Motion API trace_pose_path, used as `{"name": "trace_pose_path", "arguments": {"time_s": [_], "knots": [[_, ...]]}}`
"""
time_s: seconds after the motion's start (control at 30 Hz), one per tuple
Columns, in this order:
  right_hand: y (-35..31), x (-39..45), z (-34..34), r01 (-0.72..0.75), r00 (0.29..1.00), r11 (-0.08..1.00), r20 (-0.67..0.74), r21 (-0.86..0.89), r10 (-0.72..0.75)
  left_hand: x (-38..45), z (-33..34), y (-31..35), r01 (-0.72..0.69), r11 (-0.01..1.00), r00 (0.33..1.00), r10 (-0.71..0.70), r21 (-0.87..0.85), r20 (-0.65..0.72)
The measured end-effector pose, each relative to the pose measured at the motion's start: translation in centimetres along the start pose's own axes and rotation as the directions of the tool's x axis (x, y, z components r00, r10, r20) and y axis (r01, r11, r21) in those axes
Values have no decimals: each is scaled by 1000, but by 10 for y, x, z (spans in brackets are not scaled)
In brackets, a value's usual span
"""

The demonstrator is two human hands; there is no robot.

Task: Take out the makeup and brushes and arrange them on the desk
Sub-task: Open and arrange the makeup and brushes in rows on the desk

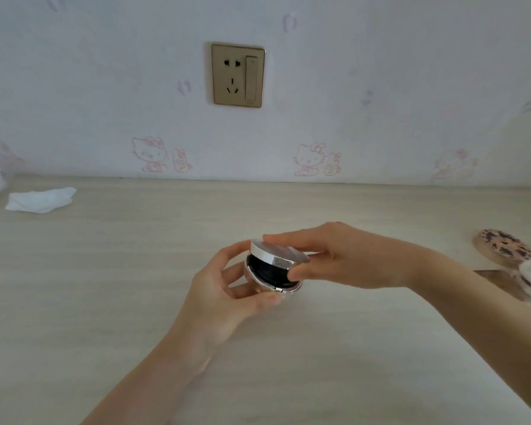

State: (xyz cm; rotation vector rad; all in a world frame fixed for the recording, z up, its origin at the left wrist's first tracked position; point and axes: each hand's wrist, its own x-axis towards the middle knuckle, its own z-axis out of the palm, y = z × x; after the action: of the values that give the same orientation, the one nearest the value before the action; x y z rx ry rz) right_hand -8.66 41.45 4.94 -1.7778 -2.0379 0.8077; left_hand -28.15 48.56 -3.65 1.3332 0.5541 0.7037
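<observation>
Both hands hold a round silver compact case above the pale wood counter. Left hand fingers cup its base, right hand fingers pinch the half-open lid

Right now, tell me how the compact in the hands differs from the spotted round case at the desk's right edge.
The silver compact is held above the desk by both hands, left hand under it, right hand on its lid; the spotted case lies on the desk, untouched. The compact is partly open, showing a dark inside; the case looks closed. Plain silver versus leopard-like spots. Both are round.
</observation>
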Motion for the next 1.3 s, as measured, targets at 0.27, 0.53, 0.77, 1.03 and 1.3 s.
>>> {"name": "trace_pose_path", "arguments": {"time_s": [0.27, 0.53, 0.77, 1.03, 1.3], "knots": [[7, -6, 8, 40, 979, 948, -201, 317, 25, 0, 2, -2, -62, 988, 998, 62, 138, 8], [10, -6, 26, -17, 943, 933, -305, 360, 134, -2, 5, -3, -123, 819, 991, 129, 561, 30], [10, -16, 26, 82, 934, 944, -355, 321, 40, 0, 9, -4, -112, 830, 989, 41, 546, 140], [19, -23, 46, 54, 947, 975, -321, 216, 19, -2, 12, 0, -131, 691, 962, -84, 711, 260], [18, -29, 53, 21, 940, 973, -335, 231, 60, -20, 14, -1, -56, 527, 997, -12, 848, 74]]}}
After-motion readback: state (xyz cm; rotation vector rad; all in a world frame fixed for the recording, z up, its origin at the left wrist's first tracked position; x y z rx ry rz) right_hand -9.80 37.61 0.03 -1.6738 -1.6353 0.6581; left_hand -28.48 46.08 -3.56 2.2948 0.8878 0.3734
